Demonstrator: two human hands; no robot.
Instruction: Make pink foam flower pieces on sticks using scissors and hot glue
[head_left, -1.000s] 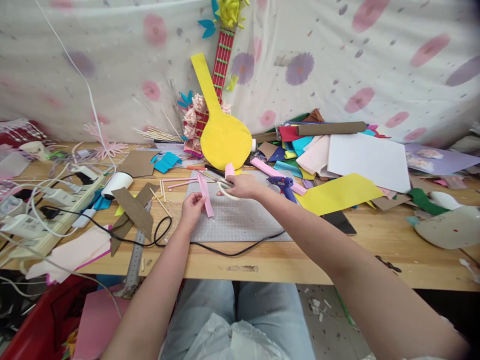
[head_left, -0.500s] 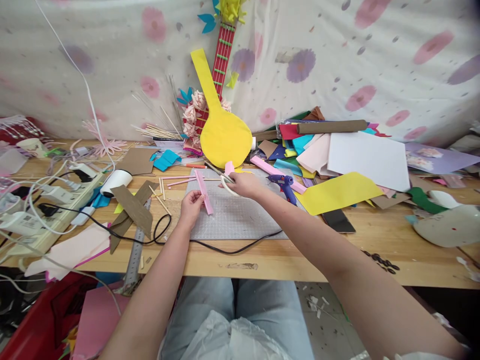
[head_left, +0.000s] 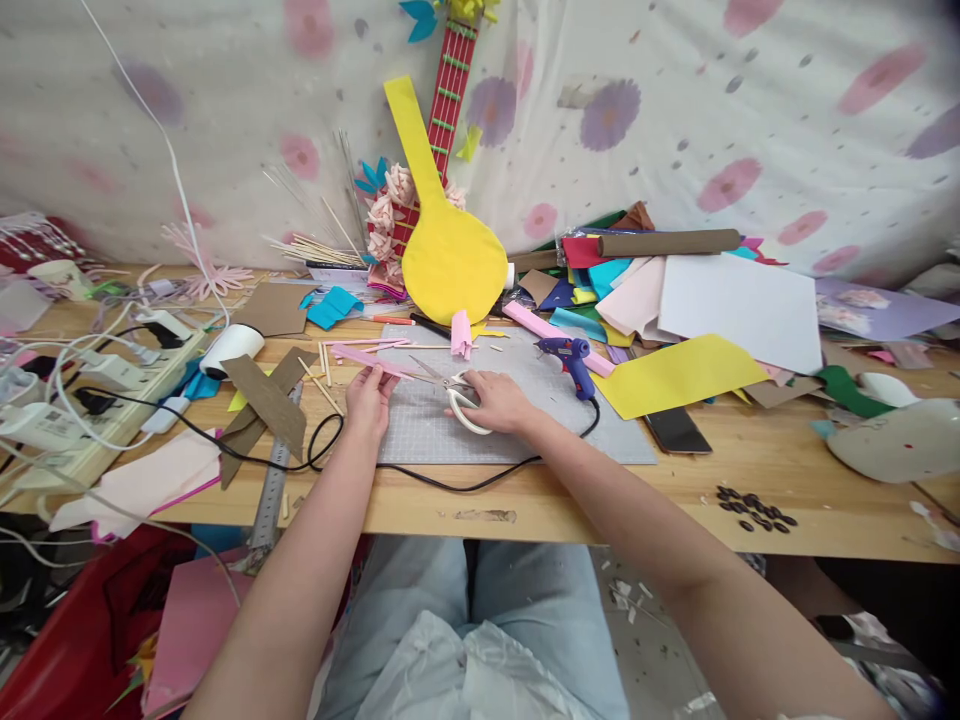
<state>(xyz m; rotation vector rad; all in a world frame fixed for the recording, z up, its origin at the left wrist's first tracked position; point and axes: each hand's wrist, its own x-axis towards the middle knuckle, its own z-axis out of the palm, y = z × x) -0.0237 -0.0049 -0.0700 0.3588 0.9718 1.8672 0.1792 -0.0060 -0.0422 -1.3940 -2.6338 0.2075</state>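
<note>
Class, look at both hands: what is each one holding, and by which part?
The left hand pinches a pink strip near the middle of its length. The right hand grips scissors by their white handles; finger placement is partly hidden.

Across the back hangs a pale cloth (head_left: 675,60), creased in folds, with pink flowers (head_left: 729,185) and purple flowers (head_left: 611,115) dotted all over! Beneath it stretches a long wooden surface (head_left: 420,515), scuffed near its front edge; light falls evenly, and below, scraps (head_left: 621,592) litter the grey floor (head_left: 651,668), darkness at far right
</note>
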